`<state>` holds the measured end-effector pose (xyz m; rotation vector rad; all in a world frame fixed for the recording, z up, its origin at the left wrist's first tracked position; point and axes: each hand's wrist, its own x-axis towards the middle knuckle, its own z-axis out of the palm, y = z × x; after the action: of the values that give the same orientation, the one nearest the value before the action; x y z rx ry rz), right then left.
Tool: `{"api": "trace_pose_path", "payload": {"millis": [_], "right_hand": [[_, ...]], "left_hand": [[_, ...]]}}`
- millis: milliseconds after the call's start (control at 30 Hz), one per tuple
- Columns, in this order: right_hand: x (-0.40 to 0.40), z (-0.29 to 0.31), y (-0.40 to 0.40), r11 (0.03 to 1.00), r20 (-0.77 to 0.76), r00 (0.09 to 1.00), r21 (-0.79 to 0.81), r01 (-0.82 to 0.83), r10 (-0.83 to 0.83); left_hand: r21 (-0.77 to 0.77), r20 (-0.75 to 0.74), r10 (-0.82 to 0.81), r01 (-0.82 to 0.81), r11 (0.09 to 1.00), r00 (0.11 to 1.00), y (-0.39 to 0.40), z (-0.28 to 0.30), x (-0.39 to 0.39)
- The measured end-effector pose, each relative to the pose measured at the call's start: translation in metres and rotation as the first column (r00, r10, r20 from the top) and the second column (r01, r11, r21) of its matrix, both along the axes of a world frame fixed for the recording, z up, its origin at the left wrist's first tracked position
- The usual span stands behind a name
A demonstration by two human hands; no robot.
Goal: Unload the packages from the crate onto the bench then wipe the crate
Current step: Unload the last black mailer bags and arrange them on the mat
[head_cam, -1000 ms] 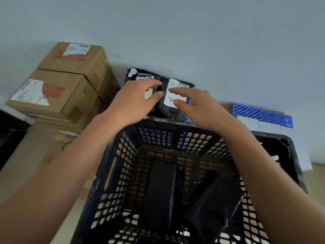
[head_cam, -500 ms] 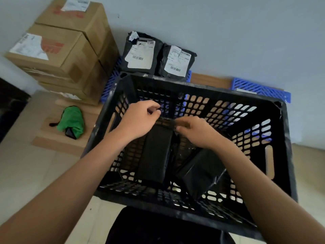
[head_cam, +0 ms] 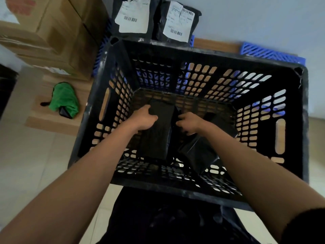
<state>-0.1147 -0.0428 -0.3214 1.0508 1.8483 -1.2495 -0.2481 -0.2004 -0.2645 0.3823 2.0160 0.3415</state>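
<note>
Right, head view: both hands are down inside the black crate. Left hand is curled on the left edge of the upright package, whose long axis runs front-to-back along the crate floor. Right hand is half-closed at its right edge, grip unclear, above the tilted package. Two labelled packages stand behind the crate.

You're looking into a black lattice-walled crate holding two plain black packages. Beyond its far edge, two black packages are showing white barcoded labels; brown boxes and green cloth are sitting left.
</note>
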Motion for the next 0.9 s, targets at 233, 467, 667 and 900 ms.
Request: {"api": "trace_pose_path", "payload": {"millis": [233, 467, 667, 900], "right_hand": [[-0.008, -0.009, -0.013, 0.999, -0.001, 0.999, -0.017, -0.039, 0.039], [-0.004, -0.015, -0.023, 1.000, -0.050, 0.998, 0.007, 0.026, -0.026], [0.003, 0.031, -0.030, 0.938, -0.101, 0.937, -0.135, 0.321, -0.335], [0.006, 0.067, -0.041, 0.846, -0.257, 0.810, -0.250, 0.471, -0.527]], "left_hand": [[-0.085, 0.039, 0.014, -0.011, 0.996, 0.999, 0.007, -0.002, -0.003], [-0.072, 0.013, -0.010, 0.011, 0.997, 1.000, 0.002, -0.007, 0.006], [-0.005, 0.033, 0.083, -0.082, 0.997, 0.996, 0.006, 0.007, 0.007], [0.159, -0.131, 0.094, -0.073, 0.985, 0.987, 0.005, 0.030, 0.008]]}}
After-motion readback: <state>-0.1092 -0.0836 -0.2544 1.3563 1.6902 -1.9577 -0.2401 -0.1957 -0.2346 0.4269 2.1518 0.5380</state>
